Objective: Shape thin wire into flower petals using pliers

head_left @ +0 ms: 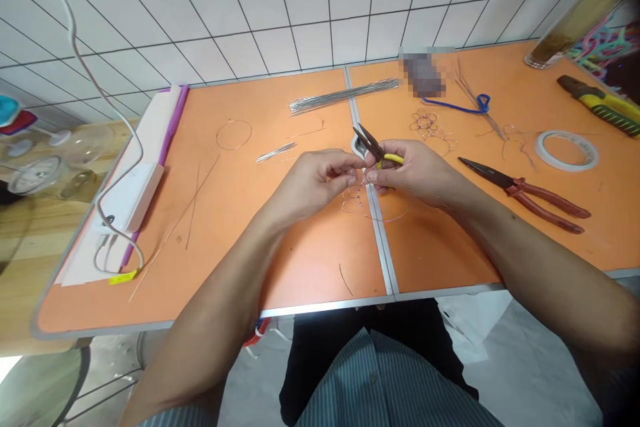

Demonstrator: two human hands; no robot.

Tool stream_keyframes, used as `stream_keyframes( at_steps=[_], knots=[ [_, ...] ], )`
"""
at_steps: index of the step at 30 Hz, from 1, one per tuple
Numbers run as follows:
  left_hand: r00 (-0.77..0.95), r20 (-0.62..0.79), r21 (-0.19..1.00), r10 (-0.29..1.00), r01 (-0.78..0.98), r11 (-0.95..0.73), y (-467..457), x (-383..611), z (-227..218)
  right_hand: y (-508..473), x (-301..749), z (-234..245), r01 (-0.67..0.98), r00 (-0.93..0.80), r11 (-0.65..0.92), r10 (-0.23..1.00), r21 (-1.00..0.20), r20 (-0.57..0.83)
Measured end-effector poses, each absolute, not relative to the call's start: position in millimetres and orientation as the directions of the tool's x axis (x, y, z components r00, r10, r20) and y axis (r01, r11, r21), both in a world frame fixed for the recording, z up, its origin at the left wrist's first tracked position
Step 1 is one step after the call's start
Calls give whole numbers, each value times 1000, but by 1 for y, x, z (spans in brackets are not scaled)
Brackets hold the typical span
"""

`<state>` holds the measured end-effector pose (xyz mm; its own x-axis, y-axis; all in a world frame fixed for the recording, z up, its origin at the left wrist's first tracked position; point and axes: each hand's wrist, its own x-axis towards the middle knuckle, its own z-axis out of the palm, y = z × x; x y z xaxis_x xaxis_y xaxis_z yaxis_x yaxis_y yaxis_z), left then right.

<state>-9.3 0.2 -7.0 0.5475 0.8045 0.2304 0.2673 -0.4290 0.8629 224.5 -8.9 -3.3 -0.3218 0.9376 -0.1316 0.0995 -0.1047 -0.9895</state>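
Both hands meet over the middle seam of the orange table [300, 260]. My right hand [417, 173] is closed round small yellow-handled pliers [373, 145], whose dark jaws point up and to the left. My left hand [315, 181] pinches a thin wire piece [357, 199] with loops that hang below the fingers. The fingertips of the two hands touch at the wire.
Red-handled pliers [525, 192] lie right of my hands, a tape roll [567, 150] beyond. Straight wire rods [345, 95], a wire ring [233, 135], blue wire [457, 105] and copper loops [427, 125] lie farther back. White boxes with a cable [133, 197] sit left.
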Motion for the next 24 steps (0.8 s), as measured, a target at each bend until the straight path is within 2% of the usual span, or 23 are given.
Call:
stream_keyframes(
  at_steps=[7, 13, 24],
  knots=[
    [597, 311, 674, 740, 411, -614, -1, -13, 0, -9, 224, 0, 73, -313, -136, 937, -988, -153],
    [635, 372, 568, 677, 421, -707, -1, -13, 1, -12, 222, 4, 75, -304, -142, 939, -987, -158],
    [640, 303, 573, 706, 470, -672, -4, -11, 4, -12, 222, 4, 95, -305, -129, 940, -987, -152]
  ],
)
